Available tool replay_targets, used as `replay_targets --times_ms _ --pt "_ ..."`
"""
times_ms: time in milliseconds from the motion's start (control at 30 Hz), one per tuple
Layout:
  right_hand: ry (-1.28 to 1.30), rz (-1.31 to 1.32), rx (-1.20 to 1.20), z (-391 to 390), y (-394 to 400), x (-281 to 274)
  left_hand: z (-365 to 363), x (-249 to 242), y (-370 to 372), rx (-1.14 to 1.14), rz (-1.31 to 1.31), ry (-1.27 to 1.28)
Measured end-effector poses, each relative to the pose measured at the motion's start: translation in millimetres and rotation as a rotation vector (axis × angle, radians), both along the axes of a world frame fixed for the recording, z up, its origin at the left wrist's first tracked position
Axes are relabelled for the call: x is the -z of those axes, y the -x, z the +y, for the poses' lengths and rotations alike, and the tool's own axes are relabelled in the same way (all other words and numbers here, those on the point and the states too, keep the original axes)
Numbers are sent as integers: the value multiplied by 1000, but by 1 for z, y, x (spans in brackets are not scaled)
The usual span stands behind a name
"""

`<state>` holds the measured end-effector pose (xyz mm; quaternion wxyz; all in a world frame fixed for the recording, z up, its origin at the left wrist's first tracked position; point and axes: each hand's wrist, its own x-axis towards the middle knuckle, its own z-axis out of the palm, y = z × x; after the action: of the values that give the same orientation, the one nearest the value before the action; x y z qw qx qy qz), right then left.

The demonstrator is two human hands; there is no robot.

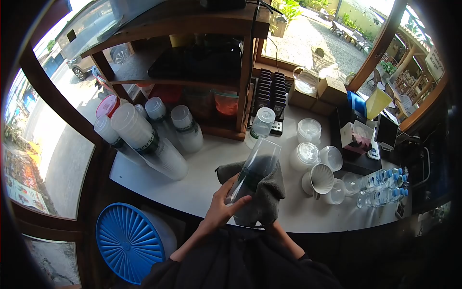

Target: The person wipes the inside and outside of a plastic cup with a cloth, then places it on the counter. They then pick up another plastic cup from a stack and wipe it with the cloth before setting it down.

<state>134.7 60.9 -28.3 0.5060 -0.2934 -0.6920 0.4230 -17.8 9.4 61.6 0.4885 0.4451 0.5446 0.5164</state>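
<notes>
My left hand point(224, 204) is wrapped round the lower end of a tall clear drinking glass point(262, 156), which tilts with its rim away from me. A dark grey cloth point(269, 195) lies behind and against the glass, bunched over my right hand point(273, 227). Only the wrist and forearm on that side show; the fingers are hidden under the cloth, which hangs from that hand. Just beyond the glass, a short stack of clear plastic cups point(263, 123) stands upside down on the white counter point(207, 168).
Tall stacks of plastic cups point(132, 127) stand left, beside a wooden shelf point(192, 79). Right are lidded tubs point(308, 154), a white ribbed dripper point(321, 179), water bottles point(380, 192) and a tissue box point(355, 138). A blue-lidded bin point(127, 243) stands below the counter's left edge.
</notes>
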Motion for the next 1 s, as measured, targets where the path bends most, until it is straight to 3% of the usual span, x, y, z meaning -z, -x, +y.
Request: replay_targets --times_ms 167,300,400,533,633,767,900,967,1000 --pt "368 293 68 26 -21 -12 -8 -1 11 243 44 149" --pt "571 563 115 39 -28 -4 -2 7 13 229 73 110" --pt "621 689 166 47 -28 10 -6 38 -2 -79 -530 -44" --pt "624 776 228 46 -28 29 -10 33 -16 -234 -505 10" --pt "646 736 225 43 -33 30 -8 34 -6 -310 -303 -134" --pt "620 555 203 43 -36 10 -7 18 -7 -185 59 -154" --pt "342 161 317 42 -25 -22 -2 18 -9 -277 60 -166" --pt "132 -51 411 38 -12 -39 3 17 -9 -412 -110 -143" --pt "0 -33 466 33 -3 -49 5 18 -9 -479 -195 -132"
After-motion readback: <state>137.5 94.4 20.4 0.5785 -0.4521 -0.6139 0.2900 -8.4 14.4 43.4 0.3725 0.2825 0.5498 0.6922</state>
